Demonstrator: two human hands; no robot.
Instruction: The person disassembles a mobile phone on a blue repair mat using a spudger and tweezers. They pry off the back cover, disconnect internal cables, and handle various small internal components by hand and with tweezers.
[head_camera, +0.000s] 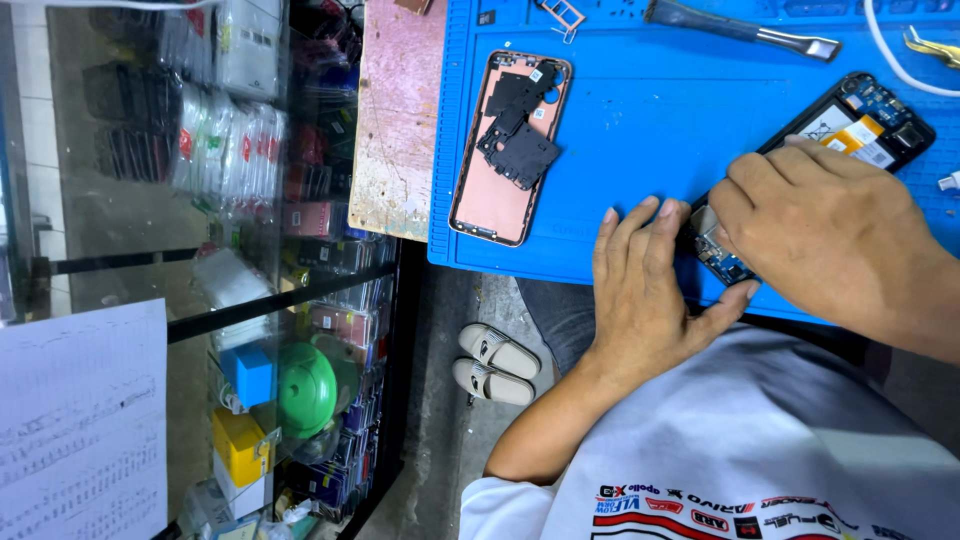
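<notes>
- We see an opened phone lying on a blue work mat, its back off, with the circuit boards and a yellow-orange patch showing inside the black frame.
- Our left hand lies flat on the near edge of the mat, fingers stretched and close together, the thumb spread out to the right under the phone's lower end. It grips nothing; the fingertips just touch or sit right beside the phone's lower corner.
- Our right hand rests over the lower half of the phone, fingers curled down onto the small board there. We cannot tell whether it pinches a part or a tool, since the fingertips are hidden under the knuckles.
- To the left on the mat lies the phone's back cover, pinkish on the inside, well apart from both hands, with black plastic shields lying on its upper half.
- At the far edge of the mat lies a metal pry tool with a dark handle, and a white cable curves past the top right corner.
- The mat sits on a worn pinkish tabletop.
- Left of the table stands a glass display case with packaged goods, a green round thing and small blue and yellow boxes.
- On the floor below lies a pair of pale sandals.
</notes>
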